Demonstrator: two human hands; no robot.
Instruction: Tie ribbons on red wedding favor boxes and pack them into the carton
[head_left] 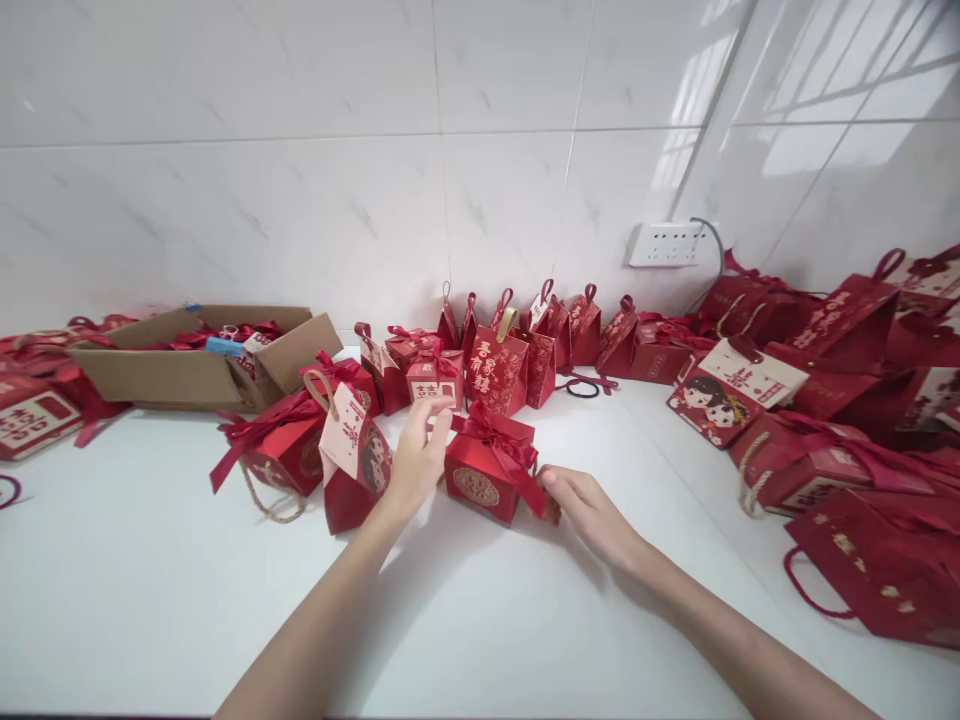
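A red gift box (480,478) with a gold round emblem stands on the white table, a dark red ribbon bow (499,440) tied over its top. My left hand (421,455) is at the box's upper left, thumb and forefinger apart beside the ribbon's left end; nothing shows held in it. On the opposite side, my right hand (596,515) has its fingertips closed at the box's right side, by the hanging ribbon tail and the rope handle. Exactly which part they pinch is hidden. Left of my left wrist, a red peaked gift box (349,505) carries a cream tag (345,430).
Several peaked red boxes (499,370) line the tiled wall. An open cardboard carton (172,375) with red items stands at the back left. Red bags and boxes (832,450) pile up at the right. A power strip (671,245) is on the wall; a black loop (581,388) lies below.
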